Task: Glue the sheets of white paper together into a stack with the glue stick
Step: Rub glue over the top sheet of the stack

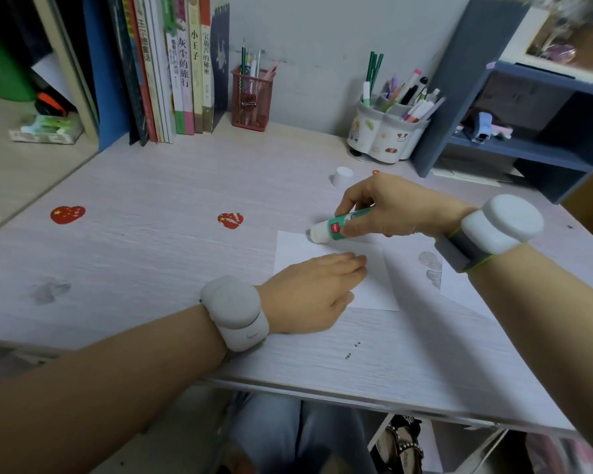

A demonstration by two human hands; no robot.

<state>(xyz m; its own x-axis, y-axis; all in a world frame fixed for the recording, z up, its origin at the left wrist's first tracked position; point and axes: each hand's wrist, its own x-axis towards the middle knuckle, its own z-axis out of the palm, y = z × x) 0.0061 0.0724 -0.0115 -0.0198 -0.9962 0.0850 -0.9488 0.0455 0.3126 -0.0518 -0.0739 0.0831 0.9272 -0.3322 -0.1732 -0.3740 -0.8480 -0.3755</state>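
A white sheet of paper lies flat on the desk. My left hand rests on its left part with fingers straight, pressing it down. My right hand grips a white and green glue stick, tilted, with its white end down on the sheet's far edge. The stick's white cap stands alone on the desk behind it. Another white sheet lies to the right, partly hidden under my right forearm.
Upright books and a red mesh pen cup line the back wall. A white pen holder and a blue shelf stand at the back right. Two red heart stickers mark the desk.
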